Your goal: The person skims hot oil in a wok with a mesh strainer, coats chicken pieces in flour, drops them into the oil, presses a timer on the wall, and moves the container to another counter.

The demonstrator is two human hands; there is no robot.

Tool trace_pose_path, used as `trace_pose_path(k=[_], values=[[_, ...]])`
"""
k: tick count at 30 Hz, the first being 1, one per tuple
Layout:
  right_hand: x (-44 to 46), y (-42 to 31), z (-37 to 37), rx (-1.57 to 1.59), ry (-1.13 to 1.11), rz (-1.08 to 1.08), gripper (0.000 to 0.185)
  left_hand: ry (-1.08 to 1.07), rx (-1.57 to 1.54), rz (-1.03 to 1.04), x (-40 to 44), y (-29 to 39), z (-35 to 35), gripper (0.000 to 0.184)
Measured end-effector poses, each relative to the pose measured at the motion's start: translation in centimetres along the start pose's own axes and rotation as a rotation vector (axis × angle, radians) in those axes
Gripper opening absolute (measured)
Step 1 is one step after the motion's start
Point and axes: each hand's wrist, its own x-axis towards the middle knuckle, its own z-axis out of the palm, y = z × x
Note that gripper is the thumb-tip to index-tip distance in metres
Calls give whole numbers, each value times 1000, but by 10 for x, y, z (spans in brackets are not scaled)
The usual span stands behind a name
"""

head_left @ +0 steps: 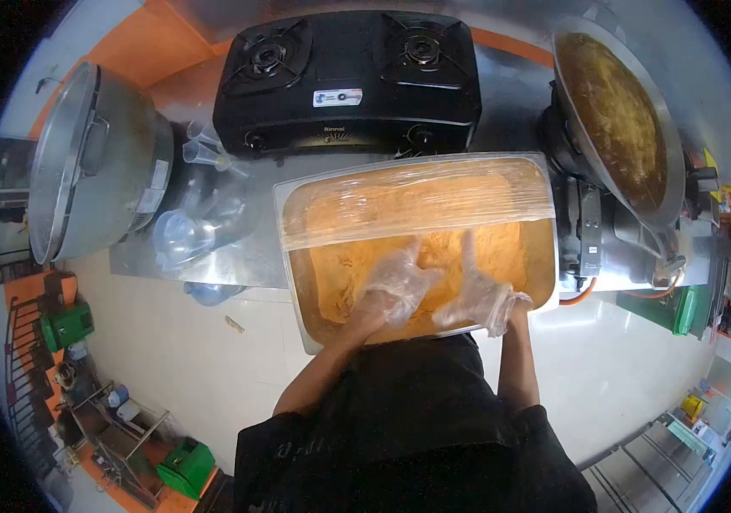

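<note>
A large metal tray [296,299] holds orange, flour-like powder [331,275]. Clear plastic wrap [417,203] stretches across its far part. My left hand [401,278], in a clear plastic glove, is over the middle of the powder with its fingers apart. My right hand [483,295], gloved the same way, is just to its right, fingers spread and one pointing away from me. Neither hand shows anything held. Whether the fingertips touch the powder is hard to make out.
Behind the tray sits a black two-burner gas stove [344,81]. A wide pan of bubbling oil [618,124] is at the right. On the left are a big metal pot [109,162], a clear plastic jug [182,235] and plastic measuring cups [203,154].
</note>
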Motion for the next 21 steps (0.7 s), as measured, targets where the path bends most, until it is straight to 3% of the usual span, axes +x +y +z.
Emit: trace_pose_path(k=[1, 4, 7, 11, 12, 15, 16, 17, 20, 21], values=[[2, 5, 0, -54, 29, -19, 129, 110, 117, 53, -1, 4, 1, 52], [9, 1, 6, -213, 167, 77, 137, 314, -262, 219, -3, -24, 23, 50], [14, -48, 18, -167, 372, 573, 133, 50, -421, 107, 7, -49, 56, 47], [38, 5, 45, -167, 659, 393, 134, -351, -79, -94, -17, 15, 37, 39], [42, 5, 47, -202, 689, 387, 132, -395, -113, -42, -14, 11, 43, 37], [57, 36, 52, -486, 809, 72, 129, -480, -211, 86, 3, -34, 56, 34], [61, 46, 56, -602, 860, -85, 129, -255, -141, 361, 4, -83, 81, 33], [51, 19, 52, -537, 757, -92, 114, 27, -17, 596, 5, -132, 107, 31], [38, -8, 29, -701, 280, -120, 86, -12, -29, 261, -22, -92, 34, 30], [41, 16, 23, -813, 220, -331, 74, 314, 319, 482, -15, -119, 20, 29]])
